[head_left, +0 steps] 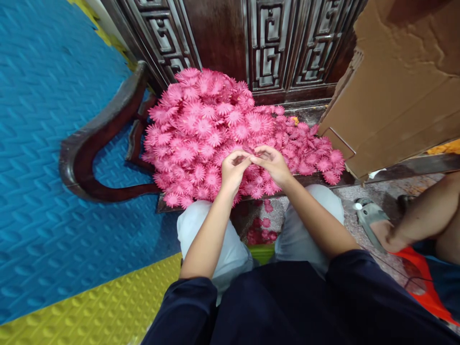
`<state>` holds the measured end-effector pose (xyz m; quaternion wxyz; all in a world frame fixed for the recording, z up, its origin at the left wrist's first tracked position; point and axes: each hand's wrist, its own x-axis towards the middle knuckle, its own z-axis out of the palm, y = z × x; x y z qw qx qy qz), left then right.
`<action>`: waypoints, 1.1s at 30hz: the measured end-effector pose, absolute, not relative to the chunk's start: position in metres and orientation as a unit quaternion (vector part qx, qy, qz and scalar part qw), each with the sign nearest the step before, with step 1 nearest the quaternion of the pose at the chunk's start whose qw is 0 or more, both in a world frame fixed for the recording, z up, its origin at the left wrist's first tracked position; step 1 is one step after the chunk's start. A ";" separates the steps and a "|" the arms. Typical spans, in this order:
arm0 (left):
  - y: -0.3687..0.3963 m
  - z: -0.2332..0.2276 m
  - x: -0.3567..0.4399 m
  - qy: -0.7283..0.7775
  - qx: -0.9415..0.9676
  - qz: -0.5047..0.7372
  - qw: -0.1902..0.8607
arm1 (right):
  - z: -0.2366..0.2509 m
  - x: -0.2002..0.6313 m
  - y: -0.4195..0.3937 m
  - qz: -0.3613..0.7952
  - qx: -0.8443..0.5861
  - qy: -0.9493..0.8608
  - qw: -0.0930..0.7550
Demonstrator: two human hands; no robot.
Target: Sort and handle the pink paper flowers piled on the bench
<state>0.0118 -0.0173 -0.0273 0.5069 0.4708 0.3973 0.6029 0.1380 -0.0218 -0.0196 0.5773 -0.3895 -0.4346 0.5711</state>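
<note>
Dark navy shirt [273, 306] nearest the lens, along the bottom edge. Small deep-pink piece [248, 150] pinched where both hands meet, showing between and just beyond the fingertips; too small to tell its exact form. Left hand [233, 168] closed on it with thumb and fingertips, right hand [272, 165] likewise from the other side, thumbs nearest the body; cannot tell which grips more firmly. Below and around the hands: big heap of pink flowers [201, 127], highest at left, thinning to the right, yellow bit [295, 120] near its far right edge. Heap spread on dark wooden bench [311, 115], against carved back panels [269, 45]; curved armrest [77, 158] at left. Cardboard box [398, 96] beside the heap's right end. Pale trousers [221, 247] close to the bench, loose pink flowers [266, 223] on the floor between the knees. Blue mat [53, 143] and yellow-green mat [108, 297] at left; co-worker's leg [424, 215] and grey sandal [370, 215] at right.
</note>
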 end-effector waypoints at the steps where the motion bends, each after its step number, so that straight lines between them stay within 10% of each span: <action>1: -0.017 -0.027 0.011 0.395 0.474 0.603 0.506 | -0.021 0.138 -0.021 0.548 -0.401 -0.446 0.583; 33: -0.021 -0.020 0.019 0.440 0.493 0.686 0.304 | -0.033 0.124 -0.023 0.469 -0.479 -0.363 0.648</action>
